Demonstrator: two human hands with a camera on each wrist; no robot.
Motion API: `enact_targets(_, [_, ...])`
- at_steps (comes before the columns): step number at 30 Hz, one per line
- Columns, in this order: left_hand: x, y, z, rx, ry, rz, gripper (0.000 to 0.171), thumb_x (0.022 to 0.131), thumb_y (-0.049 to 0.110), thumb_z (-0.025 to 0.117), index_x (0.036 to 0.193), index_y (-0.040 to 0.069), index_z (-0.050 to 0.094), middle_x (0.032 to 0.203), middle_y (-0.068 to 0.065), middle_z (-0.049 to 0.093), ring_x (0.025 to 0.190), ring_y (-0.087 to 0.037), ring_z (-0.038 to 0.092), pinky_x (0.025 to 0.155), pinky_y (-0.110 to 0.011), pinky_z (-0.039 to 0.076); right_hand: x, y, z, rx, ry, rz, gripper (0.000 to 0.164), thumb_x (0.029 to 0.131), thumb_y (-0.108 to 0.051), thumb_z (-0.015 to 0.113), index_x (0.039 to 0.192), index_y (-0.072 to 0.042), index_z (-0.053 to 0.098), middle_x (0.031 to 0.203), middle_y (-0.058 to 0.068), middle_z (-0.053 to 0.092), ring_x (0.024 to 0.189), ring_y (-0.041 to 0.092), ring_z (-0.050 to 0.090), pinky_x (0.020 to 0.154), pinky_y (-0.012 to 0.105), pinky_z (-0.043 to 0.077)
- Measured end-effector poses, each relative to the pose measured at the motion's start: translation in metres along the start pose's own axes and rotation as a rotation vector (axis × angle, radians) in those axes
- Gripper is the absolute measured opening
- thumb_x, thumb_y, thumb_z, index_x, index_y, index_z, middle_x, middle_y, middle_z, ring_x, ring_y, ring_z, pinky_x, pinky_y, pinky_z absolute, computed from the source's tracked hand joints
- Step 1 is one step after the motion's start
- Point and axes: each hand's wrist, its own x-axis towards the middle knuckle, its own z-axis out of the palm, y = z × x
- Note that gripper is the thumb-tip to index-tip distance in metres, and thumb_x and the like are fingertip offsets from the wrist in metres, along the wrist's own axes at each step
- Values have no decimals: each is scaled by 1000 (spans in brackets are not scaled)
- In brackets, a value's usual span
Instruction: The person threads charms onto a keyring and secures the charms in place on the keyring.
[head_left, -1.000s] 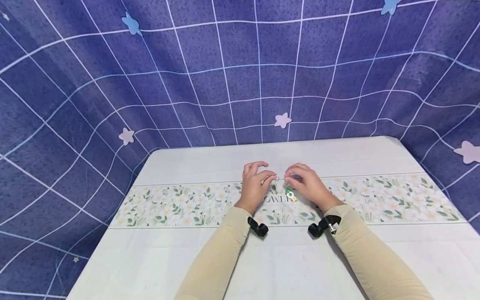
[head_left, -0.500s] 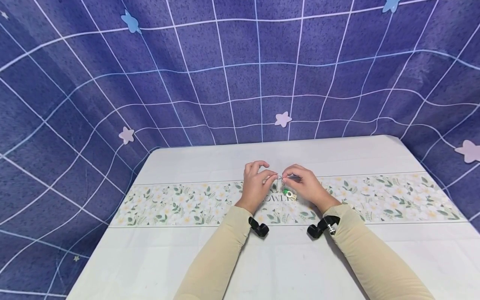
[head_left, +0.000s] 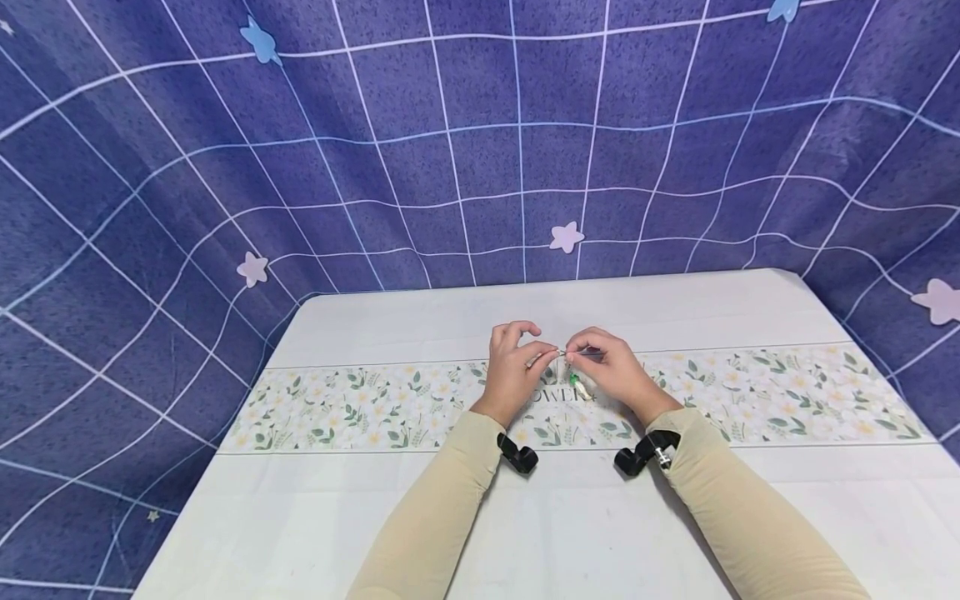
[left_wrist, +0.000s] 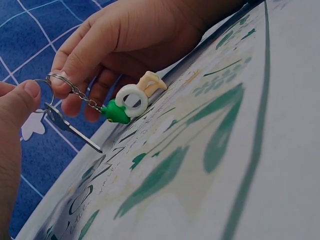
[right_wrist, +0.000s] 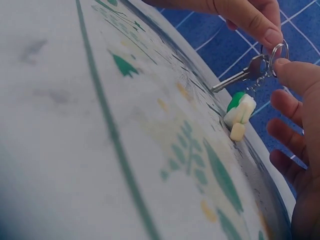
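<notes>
My left hand (head_left: 512, 371) pinches a thin metal ring (left_wrist: 48, 89) between thumb and fingertip. A silver key (left_wrist: 70, 128) hangs from that ring, its blade slanting down. Opposite it, my right hand (head_left: 613, 368) pinches a split ring (right_wrist: 272, 64). A short chain (left_wrist: 86, 97) runs from the split ring to a small charm (left_wrist: 115, 112) with a green part, a white loop and a peach-coloured end. The two rings meet or overlap between the fingertips; whether they are linked I cannot tell. In the head view the charm dangles just below the right fingers.
The table (head_left: 570, 517) has a white cover with a band of printed flowers and lettering under the hands. A blue curtain (head_left: 480, 167) with grid lines and stars stands behind it. Each wrist wears a black camera mount (head_left: 517, 455).
The right fingertips have moved left and the left ones slightly right, closing the gap between them. The charm has shifted left and turned on its chain.
</notes>
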Motion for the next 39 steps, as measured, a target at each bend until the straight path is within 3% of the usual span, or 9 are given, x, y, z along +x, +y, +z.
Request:
enact_targets(8, [0,1,0,-5,2,19,13,92,27,76,94,16,81,117,-4,58,109,-28,47,99,-44,37,0,-1,-1,-16,12,4,7,91,-3,74,93,-9,72,103,7,69,95,14,63,86,38,54])
enact_targets(14, [0,1,1,-3,6,24,13,91,28,77,94,16,81,117,-4,59,109,-28,48,99,-43,38,0,1,-3,-65,30,-73,7,91,-3,74,92,-10,71,100,5,69,95,17,64,86,40,56])
enact_targets(22, [1,0,2,-5,32,51,12,90,28,78,93,16,81,115,-3,59,108,-27,48,98,-42,39,1,2,-7,-329,25,-269,8,92,-10,70,92,-17,67,98,-2,67,96,21,62,86,44,50])
enact_targets(25, [0,0,2,-8,26,49,12,91,28,78,94,16,81,115,-3,59,108,-27,48,99,-42,38,2,1,-9,-421,39,-344,3,92,-13,66,92,-16,67,97,-2,67,94,23,63,86,45,49])
enact_targets(29, [0,-1,3,-6,20,43,12,92,28,76,95,17,81,116,-2,59,109,-26,48,100,-41,38,3,2,-9,-512,66,-401,10,92,-16,60,92,-13,69,95,-1,68,90,24,64,85,47,49])
enact_targets(33, [-1,-1,4,-7,22,26,12,91,28,77,94,17,81,116,-2,58,109,-26,47,99,-41,39,3,3,-8,-530,78,-405,14,92,-17,59,91,-12,71,94,0,69,89,25,64,84,46,49])
enact_targets(39, [0,2,3,-11,11,8,12,92,28,77,94,16,81,116,-2,58,110,-25,47,100,-40,38,1,1,-8,-447,94,-362,6,93,-14,67,95,-13,73,96,0,69,93,24,64,86,43,51])
